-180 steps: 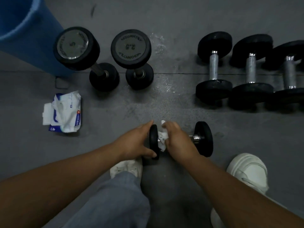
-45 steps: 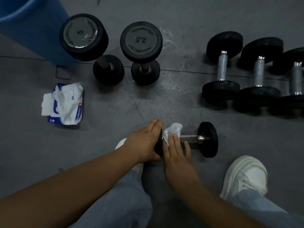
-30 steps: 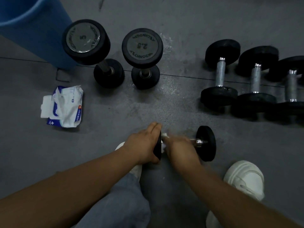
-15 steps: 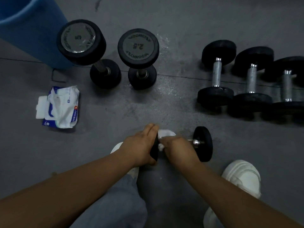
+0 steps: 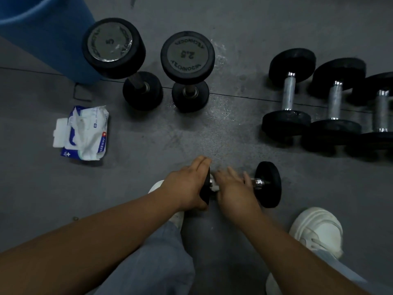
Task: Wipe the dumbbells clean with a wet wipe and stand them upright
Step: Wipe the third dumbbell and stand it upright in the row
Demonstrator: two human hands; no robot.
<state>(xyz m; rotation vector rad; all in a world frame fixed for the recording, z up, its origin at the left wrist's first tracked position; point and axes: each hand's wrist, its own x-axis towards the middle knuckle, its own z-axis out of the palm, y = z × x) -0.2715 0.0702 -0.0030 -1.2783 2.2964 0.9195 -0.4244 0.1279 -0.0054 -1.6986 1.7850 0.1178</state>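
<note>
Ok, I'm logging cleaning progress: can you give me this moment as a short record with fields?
Being wiped: small dumbbell, lying on floor
Left hand: grips its left plate
Right hand: presses wipe on handle
Upright: 5 dumbbell, 2.5 dumbbell
Lying at right: three dumbbells
Pack: on floor, left

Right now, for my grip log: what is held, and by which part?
The left hand grips the small dumbbell by its left weight; the right hand presses a wet wipe on the handle.
</note>
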